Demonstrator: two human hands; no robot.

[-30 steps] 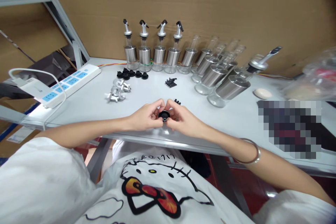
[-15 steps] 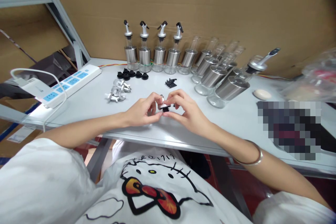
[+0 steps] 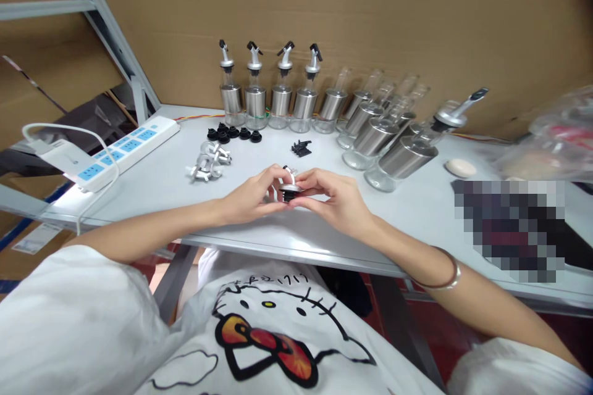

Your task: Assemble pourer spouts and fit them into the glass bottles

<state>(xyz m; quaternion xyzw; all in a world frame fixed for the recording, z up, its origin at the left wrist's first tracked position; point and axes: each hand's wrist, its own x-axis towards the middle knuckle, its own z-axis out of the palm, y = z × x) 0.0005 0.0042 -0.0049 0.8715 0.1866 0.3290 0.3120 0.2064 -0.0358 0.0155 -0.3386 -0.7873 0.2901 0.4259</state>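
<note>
Head view: far left, white power strip [image 3: 127,151], boxy smooth plastic with blue socket faces. Next, a loose heap of silver spout parts [image 3: 217,152], curved and shiny; just behind, black stoppers [image 3: 223,136], matt, stepped and flanged. Then the left hand [image 3: 252,197], index finger and thumb curled onto the left side of a pourer [image 3: 290,188]. Held directly between both sets of fingertips, near the front of the grey table [image 3: 162,185]; long axis close to upright, silver spout up, round collar midway, black ribbed plug down; neither hand clearly nearer. Behind, four glass bottles [image 3: 255,100] in brushed-metal sleeves. Beyond the pourer, thin black pieces [image 3: 302,148], piled. On its right side, the right hand [image 3: 340,200], pinching between thumb below and fingers above. Farther right, clear bare-necked bottles [image 3: 376,134]; lastly, a smooth pale oval object [image 3: 460,168].
</note>
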